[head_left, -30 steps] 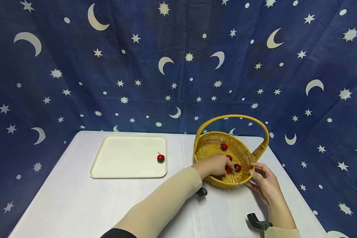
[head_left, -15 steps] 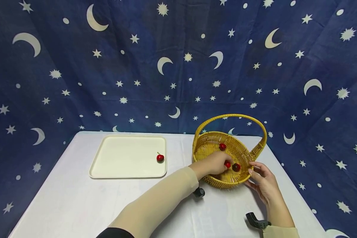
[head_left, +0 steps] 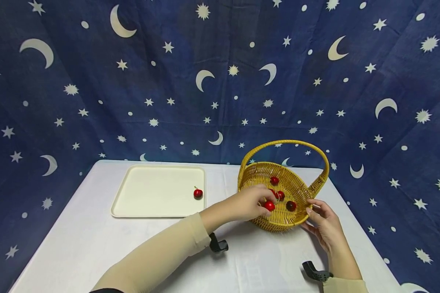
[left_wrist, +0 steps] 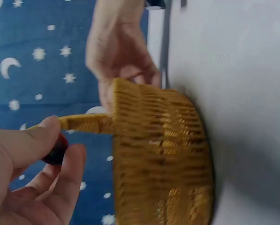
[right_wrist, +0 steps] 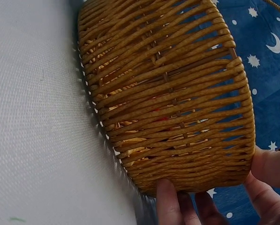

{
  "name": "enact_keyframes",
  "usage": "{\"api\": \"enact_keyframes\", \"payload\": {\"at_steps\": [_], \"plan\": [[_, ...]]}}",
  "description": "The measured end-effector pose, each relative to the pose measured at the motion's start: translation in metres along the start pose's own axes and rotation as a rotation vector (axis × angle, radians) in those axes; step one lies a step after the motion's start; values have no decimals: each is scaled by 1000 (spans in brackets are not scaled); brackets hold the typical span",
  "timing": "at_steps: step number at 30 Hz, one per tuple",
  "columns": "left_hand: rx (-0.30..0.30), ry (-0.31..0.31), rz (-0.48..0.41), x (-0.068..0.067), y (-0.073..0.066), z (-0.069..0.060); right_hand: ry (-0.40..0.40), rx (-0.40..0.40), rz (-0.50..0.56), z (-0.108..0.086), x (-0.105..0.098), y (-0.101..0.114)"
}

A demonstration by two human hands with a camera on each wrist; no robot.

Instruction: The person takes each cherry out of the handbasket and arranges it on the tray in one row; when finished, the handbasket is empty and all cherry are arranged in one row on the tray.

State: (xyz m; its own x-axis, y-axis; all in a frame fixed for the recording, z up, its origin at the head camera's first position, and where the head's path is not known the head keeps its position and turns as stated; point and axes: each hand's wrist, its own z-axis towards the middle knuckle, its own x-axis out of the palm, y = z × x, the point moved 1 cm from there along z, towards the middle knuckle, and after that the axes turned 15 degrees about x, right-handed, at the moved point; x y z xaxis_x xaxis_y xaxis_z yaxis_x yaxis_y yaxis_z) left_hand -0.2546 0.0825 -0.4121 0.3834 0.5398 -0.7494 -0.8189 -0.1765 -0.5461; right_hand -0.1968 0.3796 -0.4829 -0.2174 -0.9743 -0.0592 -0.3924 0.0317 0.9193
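Note:
My left hand pinches a red cherry between thumb and fingers, over the near-left rim of the yellow wicker basket. From the left wrist, the cherry looks dark and sits above the basket's rim level. Several more cherries, such as a dark one, lie on the basket floor, one partly hidden by my fingers. My right hand grips the basket's right rim; in the right wrist view its fingers press against the woven wall.
To the left lies a cream rectangular tray with one stemmed cherry near its right edge. The basket's tall arched handle rises over it. A white cloth covers the table, and a starry blue curtain hangs behind.
My left hand has risen from the basket floor and shifted left, bringing a cherry with it. The right hand keeps its hold on the rim, and the basket stays in place.

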Motion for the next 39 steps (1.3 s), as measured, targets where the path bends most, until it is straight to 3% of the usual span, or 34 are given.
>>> {"api": "enact_keyframes", "payload": {"at_steps": [5,10,15,21,25,29,34,39], "plan": [[-37,-97,-85,-21,5,-43,11,3,8,1,0,0],[-194,-243,-158,-44,25,-90,8,22,8,1,-1,-1],[-315,-372,-130,-67,47,-131,9,34,7,1,-1,0],[-441,-389,23,-88,70,-169,16,22,6,0,-1,1],[-532,-331,126,-92,87,-183,17,11,18,0,-2,2],[-600,-276,145,-86,104,-188,18,10,24,0,-3,1],[-632,-234,187,-74,119,-186,14,15,21,0,-2,-1],[-658,-225,210,-69,124,-179,15,10,17,-1,-1,-1]]}}
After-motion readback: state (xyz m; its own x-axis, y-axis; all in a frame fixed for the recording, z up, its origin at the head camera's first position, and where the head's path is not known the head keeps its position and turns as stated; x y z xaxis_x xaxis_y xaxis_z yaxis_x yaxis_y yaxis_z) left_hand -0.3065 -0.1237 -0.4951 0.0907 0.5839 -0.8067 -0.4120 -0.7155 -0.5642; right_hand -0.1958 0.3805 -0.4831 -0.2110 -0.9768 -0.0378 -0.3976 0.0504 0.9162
